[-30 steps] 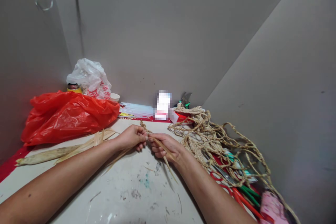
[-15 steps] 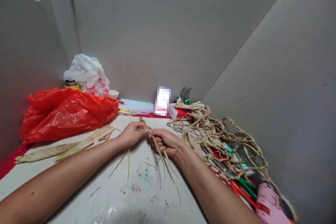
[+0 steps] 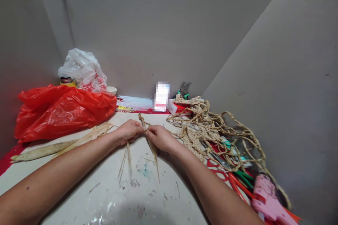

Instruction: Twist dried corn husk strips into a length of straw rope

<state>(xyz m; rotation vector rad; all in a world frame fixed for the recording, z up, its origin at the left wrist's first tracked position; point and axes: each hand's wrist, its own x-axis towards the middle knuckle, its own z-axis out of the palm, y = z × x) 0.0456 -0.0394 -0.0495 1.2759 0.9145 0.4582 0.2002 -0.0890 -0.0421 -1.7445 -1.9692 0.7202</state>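
My left hand (image 3: 131, 130) and my right hand (image 3: 160, 137) meet over the middle of the white tabletop (image 3: 105, 197), fingertips pinched close together. Between them they grip a braided straw cord (image 3: 141, 119), whose twisted end points away from me. Loose pale straw strands (image 3: 127, 158) hang below my left hand, and more strands (image 3: 154, 156) trail down beneath my right. Where the fingers meet, the cord itself is mostly covered. To the left of my left forearm lie dry husk strips (image 3: 66, 146).
A red plastic bag (image 3: 63, 112) and a white plastic bag (image 3: 81, 66) stand at the back left. Heaped on the right is braided cord (image 3: 198, 123), over scissors (image 3: 219, 174) and near a pink glue gun (image 3: 269, 200). Pruning shears (image 3: 185, 89) lean by the back wall.
My right hand has rolled over so its back faces up, and the strands under it swung left and closer together. The whole view has shifted slightly.
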